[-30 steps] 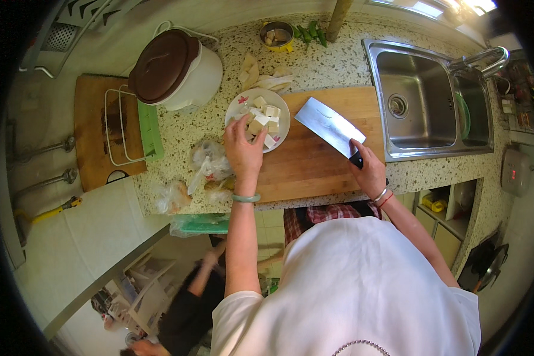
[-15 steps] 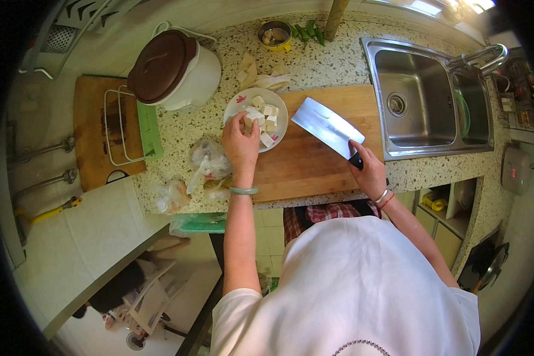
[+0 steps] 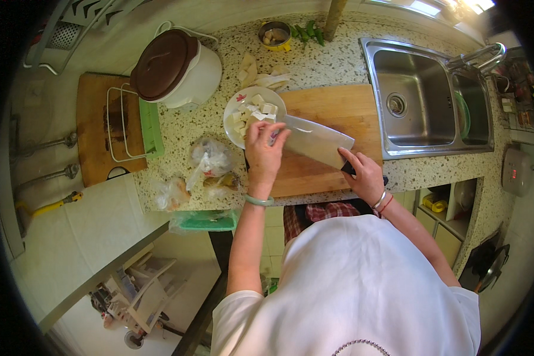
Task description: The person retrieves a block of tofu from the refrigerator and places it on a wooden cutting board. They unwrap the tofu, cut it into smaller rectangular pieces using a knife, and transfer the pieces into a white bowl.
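My right hand [image 3: 362, 175] grips the dark handle of a broad cleaver [image 3: 317, 142], whose flat blade reaches left to the rim of a white plate [image 3: 234, 109]. The plate holds several pale cut cubes [image 3: 256, 109]. My left hand [image 3: 263, 153] rests fingers-down at the blade's left end by the plate's near edge, touching the blade and the cubes. Both hands work over a wooden cutting board [image 3: 332, 107] on the speckled counter [image 3: 178, 148].
A white pot with a brown lid [image 3: 171, 70] stands at the left, beside a second wooden board with a wire rack [image 3: 115, 121]. Plastic bags [image 3: 209, 159] lie near the counter's front. A steel double sink [image 3: 424, 104] is at the right, a small bowl [image 3: 274, 33] and green vegetables [image 3: 307, 31] behind.
The cleaver has swung left and lower, from mid-board to the plate's rim. My left hand has moved off the plate's middle to the blade's left end.
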Demonstrator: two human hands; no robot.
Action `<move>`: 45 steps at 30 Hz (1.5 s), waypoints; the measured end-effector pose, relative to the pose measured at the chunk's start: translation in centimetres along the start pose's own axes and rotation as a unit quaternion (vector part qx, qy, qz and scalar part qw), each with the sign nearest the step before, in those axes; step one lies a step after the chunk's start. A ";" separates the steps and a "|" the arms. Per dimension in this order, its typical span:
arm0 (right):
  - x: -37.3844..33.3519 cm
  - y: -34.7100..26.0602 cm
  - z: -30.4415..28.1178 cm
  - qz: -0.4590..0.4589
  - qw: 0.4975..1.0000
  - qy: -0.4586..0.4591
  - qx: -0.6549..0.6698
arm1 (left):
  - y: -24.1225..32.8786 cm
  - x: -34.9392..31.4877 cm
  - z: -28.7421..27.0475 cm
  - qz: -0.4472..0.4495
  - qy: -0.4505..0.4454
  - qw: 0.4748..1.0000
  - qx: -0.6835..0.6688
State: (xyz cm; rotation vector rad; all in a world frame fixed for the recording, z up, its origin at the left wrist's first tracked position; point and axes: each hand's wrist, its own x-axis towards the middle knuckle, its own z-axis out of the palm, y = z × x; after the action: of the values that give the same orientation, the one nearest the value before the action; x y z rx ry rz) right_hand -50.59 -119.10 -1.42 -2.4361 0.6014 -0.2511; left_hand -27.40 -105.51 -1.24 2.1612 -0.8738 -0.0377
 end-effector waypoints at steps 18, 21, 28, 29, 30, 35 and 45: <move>0.8 -0.6 -0.8 -0.079 0.996 0.008 -0.025 | 1.0 -0.8 0.0 0.021 0.014 0.992 0.123; 0.7 -0.6 -0.6 -0.083 0.996 0.003 -0.017 | 0.9 -1.3 -0.4 -0.007 0.029 0.995 0.099; -0.4 0.2 -0.6 -0.067 0.997 -0.030 -0.024 | 3.8 -2.3 -0.4 0.015 -0.025 0.983 0.183; -0.6 0.6 -0.6 -0.070 0.997 -0.035 -0.025 | 3.4 -2.5 -0.1 0.015 -0.008 0.983 0.182; -0.8 1.2 -0.8 -0.071 0.996 -0.039 -0.029 | 2.6 -2.8 0.4 -0.018 -0.009 0.991 0.134; -1.4 4.8 -1.1 -0.094 0.989 -0.087 -0.079 | -1.0 -4.6 0.8 -0.277 -0.052 0.959 -0.036; 0.1 6.7 -0.3 -0.109 0.987 -0.061 -0.101 | -5.0 -6.4 0.1 -0.404 -0.011 0.849 -0.339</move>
State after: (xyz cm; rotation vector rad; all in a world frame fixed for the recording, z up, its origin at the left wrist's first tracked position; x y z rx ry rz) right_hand -52.97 -124.08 -5.25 -2.6938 0.3184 -0.1319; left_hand -29.42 -99.52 -6.27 1.6811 0.1216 -0.6869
